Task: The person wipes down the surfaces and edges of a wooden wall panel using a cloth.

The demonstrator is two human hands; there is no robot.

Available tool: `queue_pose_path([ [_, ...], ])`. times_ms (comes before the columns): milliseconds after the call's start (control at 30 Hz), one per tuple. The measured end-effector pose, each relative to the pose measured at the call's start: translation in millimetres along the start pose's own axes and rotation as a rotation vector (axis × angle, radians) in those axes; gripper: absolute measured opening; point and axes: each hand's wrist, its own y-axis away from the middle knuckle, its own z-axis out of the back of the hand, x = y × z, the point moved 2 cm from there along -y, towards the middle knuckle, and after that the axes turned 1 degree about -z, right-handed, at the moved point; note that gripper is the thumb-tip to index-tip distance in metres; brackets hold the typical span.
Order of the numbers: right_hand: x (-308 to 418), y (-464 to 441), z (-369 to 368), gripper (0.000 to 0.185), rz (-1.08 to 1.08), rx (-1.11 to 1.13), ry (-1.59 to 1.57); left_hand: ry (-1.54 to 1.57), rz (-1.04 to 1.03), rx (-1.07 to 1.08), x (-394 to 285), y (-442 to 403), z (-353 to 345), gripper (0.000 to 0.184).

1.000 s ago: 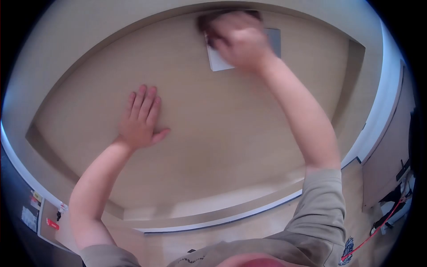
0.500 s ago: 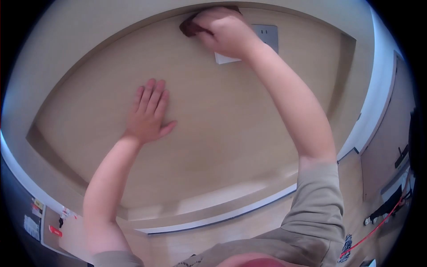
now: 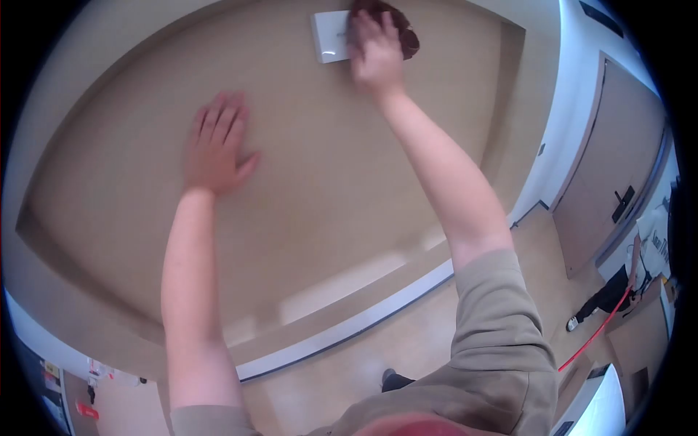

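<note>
My right hand (image 3: 378, 62) lies over a dark brown cloth (image 3: 408, 40), pressing it against the beige panel (image 3: 313, 182) near its upper edge. Its fingers are partly spread and a little blurred. The cloth shows above the hand and to its right. Just left of the fingers is a white wall plate (image 3: 331, 36), partly hidden by the hand and cloth. My left hand (image 3: 216, 145) rests flat on the panel with its fingers apart, lower and further left, holding nothing.
A raised frame borders the panel. At the right are a door (image 3: 607, 167) with a dark handle and a person (image 3: 607, 294) beside a red cord (image 3: 600, 330). A red object (image 3: 87, 410) is at the lower left.
My right hand and the cloth have moved right across the wall plates, uncovering the white one. My left hand stays flat on the panel. The camera view has shifted to the right.
</note>
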Motion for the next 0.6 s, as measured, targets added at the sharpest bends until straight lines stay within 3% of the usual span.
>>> queue_pose_path([
  [33, 4, 0, 8, 0.047, 0.144, 0.002, 0.219, 0.0, -0.001, -0.005, 1, -2, 0, 0.079],
  [100, 25, -1, 23, 0.055, 0.311, 0.15, 0.051, -0.003, 0.005, -0.006, 6, 9, 3, 0.078],
  [167, 33, -9, 27, 0.049, 0.411, 0.193, -0.024, -0.02, 0.015, 0.0, 0, 1, 2, 0.077],
  [300, 29, -23, 28, 0.05, 0.335, 0.195, -0.122, -0.069, 0.008, -0.042, 3, 2, 7, 0.078],
  [400, -31, -13, 23, 0.062, 0.19, 0.207, -0.221, -0.099, 0.015, -0.036, 1, 2, 11, 0.078],
  [500, -79, -6, 21, 0.06, 0.165, 0.297, -0.018, -0.091, 0.019, -0.045, -1, -1, 11, 0.079],
  [600, -69, -5, 16, 0.063, 0.199, 0.292, -0.038, -0.092, 0.002, -0.049, 8, 12, 9, 0.079],
])
